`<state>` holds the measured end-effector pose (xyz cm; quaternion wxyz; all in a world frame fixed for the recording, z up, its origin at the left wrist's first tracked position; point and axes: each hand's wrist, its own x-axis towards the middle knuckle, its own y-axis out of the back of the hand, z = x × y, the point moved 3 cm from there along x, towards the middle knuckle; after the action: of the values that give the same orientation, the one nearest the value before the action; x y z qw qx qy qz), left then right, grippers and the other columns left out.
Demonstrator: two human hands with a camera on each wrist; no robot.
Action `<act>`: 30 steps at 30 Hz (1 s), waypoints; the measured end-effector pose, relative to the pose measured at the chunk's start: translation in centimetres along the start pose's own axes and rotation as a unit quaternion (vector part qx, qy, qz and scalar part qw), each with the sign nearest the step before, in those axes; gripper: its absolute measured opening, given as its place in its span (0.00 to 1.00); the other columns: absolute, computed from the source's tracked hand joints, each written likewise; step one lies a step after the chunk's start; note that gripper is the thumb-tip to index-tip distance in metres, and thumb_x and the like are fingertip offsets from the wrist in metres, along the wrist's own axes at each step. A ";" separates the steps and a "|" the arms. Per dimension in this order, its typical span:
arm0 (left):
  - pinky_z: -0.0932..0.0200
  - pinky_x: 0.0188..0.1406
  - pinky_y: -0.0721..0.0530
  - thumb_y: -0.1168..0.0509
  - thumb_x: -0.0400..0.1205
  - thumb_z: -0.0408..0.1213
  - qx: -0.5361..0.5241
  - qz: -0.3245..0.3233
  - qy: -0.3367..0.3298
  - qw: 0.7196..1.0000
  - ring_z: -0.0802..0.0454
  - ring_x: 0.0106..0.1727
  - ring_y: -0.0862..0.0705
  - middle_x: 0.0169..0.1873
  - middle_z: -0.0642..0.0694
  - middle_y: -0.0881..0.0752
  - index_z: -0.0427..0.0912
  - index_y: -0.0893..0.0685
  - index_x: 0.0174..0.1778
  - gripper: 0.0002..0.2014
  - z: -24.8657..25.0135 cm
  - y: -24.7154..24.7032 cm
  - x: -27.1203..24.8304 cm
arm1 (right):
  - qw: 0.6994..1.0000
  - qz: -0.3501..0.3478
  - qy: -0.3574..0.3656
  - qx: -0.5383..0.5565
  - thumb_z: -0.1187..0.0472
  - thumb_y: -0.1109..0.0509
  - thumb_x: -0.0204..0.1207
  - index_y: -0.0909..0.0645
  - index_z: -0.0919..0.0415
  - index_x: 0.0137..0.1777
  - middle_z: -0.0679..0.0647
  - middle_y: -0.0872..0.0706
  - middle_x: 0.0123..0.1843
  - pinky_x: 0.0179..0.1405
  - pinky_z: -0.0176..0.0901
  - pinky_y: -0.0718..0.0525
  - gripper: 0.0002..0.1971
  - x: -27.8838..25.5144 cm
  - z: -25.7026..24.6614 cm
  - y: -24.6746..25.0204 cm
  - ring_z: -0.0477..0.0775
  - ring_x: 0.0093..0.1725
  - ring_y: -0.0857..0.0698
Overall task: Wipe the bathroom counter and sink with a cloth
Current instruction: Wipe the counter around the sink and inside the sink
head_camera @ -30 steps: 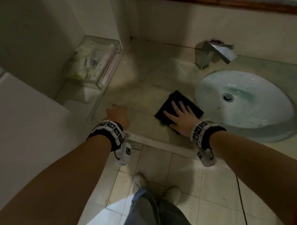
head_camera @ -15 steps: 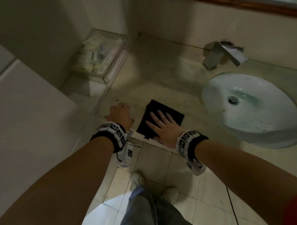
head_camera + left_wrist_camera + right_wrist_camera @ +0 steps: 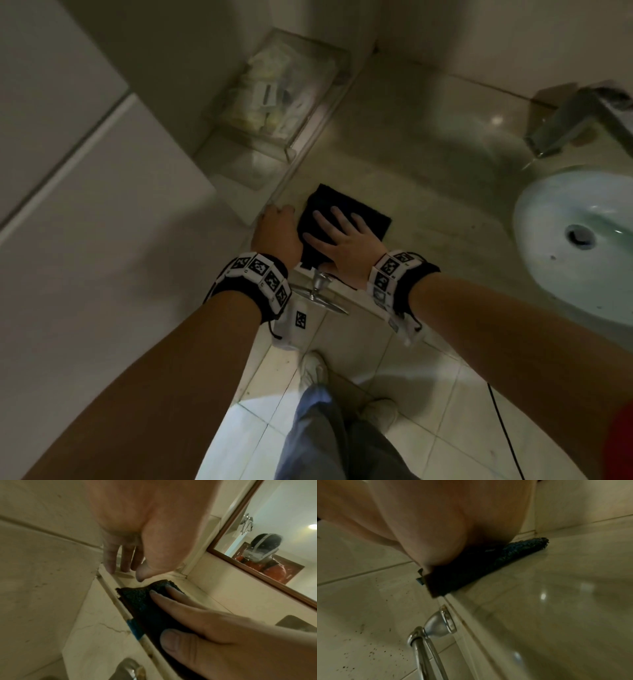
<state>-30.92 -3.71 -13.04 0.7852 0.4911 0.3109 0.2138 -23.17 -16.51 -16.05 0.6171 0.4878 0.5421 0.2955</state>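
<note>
Right hand (image 3: 342,245): we press it flat, fingers straight and spread, on the dark cloth (image 3: 356,209), which lies at the counter's (image 3: 428,164) front left corner, its near end overhanging the front edge. Left hand (image 3: 277,233): we rest it just left of the cloth, fingertips on the counter's left edge, grasping nothing. Sink (image 3: 548,219) sits well apart to the right; faucet (image 3: 579,116) behind it.

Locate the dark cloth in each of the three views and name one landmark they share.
Head: dark cloth left of centre, flat on the counter under the right hand.
Left wrist: centre, at the counter's front edge.
Right wrist: centre, upper half, under the palm.
Shared landmark: chrome towel-bar mount below the edge.
</note>
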 end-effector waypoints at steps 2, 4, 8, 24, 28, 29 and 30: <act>0.46 0.66 0.23 0.37 0.78 0.27 -0.014 0.006 0.006 1.000 0.38 0.69 0.25 0.70 0.35 0.27 0.36 0.25 0.70 0.22 -0.2 0.3 0.2 | 1.000 0.012 0.010 -0.019 0.36 0.49 0.84 0.55 0.39 0.85 0.49 0.67 0.87 0.82 0.70 0.55 0.32 0.8 -0.4 0.5 0.63 0.85 0.66; 0.47 0.65 0.23 0.38 0.80 0.27 -0.020 0.013 0.008 1.000 0.38 0.69 0.25 0.69 0.36 0.26 0.36 0.25 0.70 0.21 -0.3 0.5 0.4 | 0.999 0.023 0.015 -0.027 0.36 0.49 0.84 0.53 0.38 0.85 0.48 0.66 0.87 0.81 0.72 0.55 0.32 1.3 -0.7 0.8 0.63 0.85 0.66; 0.49 0.62 0.20 0.38 0.80 0.28 -0.024 0.010 0.021 0.999 0.40 0.65 0.22 0.67 0.38 0.25 0.38 0.24 0.69 0.20 -0.4 0.8 0.8 | 0.999 0.032 0.021 -0.029 0.34 0.51 0.83 0.53 0.37 0.85 0.47 0.64 0.88 0.81 0.73 0.58 0.32 3.0 -1.1 1.2 0.63 0.85 0.67; 0.47 0.57 0.22 0.30 0.78 0.34 0.079 -0.047 0.009 0.996 0.38 0.68 0.28 0.70 0.37 0.28 0.38 0.20 0.65 0.19 -0.1 0.3 1.3 | 0.965 -0.008 -0.221 0.139 0.44 0.54 0.88 0.57 0.41 0.86 0.46 0.65 0.87 0.84 0.63 0.58 0.28 2.1 9.0 2.4 0.61 0.86 0.64; 0.48 0.49 0.22 0.30 0.78 0.35 0.098 -0.043 0.008 0.994 0.39 0.67 0.28 0.68 0.38 0.27 0.38 0.20 0.62 0.16 0.0 0.3 1.2 | 0.957 0.014 -0.247 0.152 0.48 0.54 0.89 0.54 0.44 0.87 0.48 0.63 0.88 0.85 0.60 0.55 0.27 0.4 10.8 1.8 0.61 0.86 0.61; 0.49 0.48 0.22 0.30 0.78 0.35 0.100 -0.044 0.008 0.994 0.39 0.67 0.28 0.67 0.38 0.27 0.39 0.20 0.61 0.16 0.0 0.4 1.2 | 0.956 0.022 -0.248 0.155 0.49 0.53 0.90 0.52 0.45 0.86 0.48 0.61 0.88 0.85 0.59 0.54 0.26 0.0 11.0 1.7 0.61 0.86 0.60; 0.49 0.48 0.22 0.30 0.78 0.35 0.101 -0.045 0.008 0.994 0.39 0.67 0.28 0.67 0.38 0.27 0.39 0.20 0.61 0.15 0.0 0.5 1.2 | 0.955 0.032 -0.248 0.162 0.51 0.52 0.90 0.50 0.47 0.86 0.49 0.60 0.88 0.85 0.58 0.53 0.26 -0.3 11.2 1.6 0.62 0.86 0.59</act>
<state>-30.03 -2.75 -12.94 0.7375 0.5519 0.3593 0.1499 -12.24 -19.33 -15.16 0.6351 0.6561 0.3969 0.0928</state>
